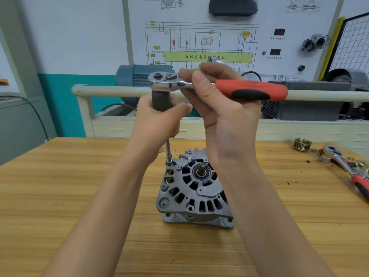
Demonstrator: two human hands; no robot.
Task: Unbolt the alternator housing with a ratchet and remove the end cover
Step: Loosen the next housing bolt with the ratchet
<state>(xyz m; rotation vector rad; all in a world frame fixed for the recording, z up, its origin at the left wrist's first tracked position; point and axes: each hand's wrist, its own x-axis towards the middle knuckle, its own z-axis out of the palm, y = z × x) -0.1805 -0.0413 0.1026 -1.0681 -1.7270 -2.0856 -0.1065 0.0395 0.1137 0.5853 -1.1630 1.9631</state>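
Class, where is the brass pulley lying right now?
The pulley lies far right on the bench, just left of the spare ratchet.

Bright, even light falls from above me; soft shadows under my arms, edges bow outward, background slightly soft.

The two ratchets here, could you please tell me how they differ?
The held ratchet is up in the right hand, mounted on a driver handle gripped by the left hand; the spare ratchet lies untouched on the table. Both have red-black handles.
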